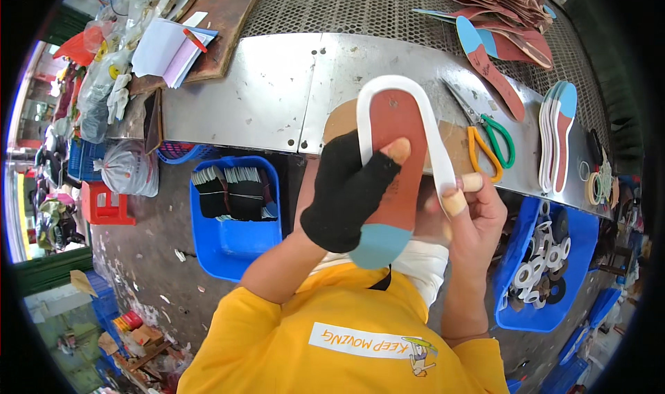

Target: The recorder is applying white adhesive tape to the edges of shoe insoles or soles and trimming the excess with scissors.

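My left hand (343, 197), in a black fingerless glove, is closed round a reddish-brown insole (396, 120) with a light blue heel. Its thumb presses on the insole's face. A white strip (435, 127) runs round the rounded toe end and down the right side. At that side my right hand (478, 210), bare with tape round its fingertips, pinches the strip between thumb and finger. Scissors (478, 125) with one orange and one green handle lie on the metal bench to the right. Behind the insole, a tan board (337, 120) partly shows.
Brown and blue insoles (499, 10) lie heaped at the far right, and a banded-looking stack of white-edged insoles (556, 141) is nearer. Below the metal bench (270, 89) stand a blue tub (235, 252) with black bundles and another blue tub (544, 314) holding tape rolls.
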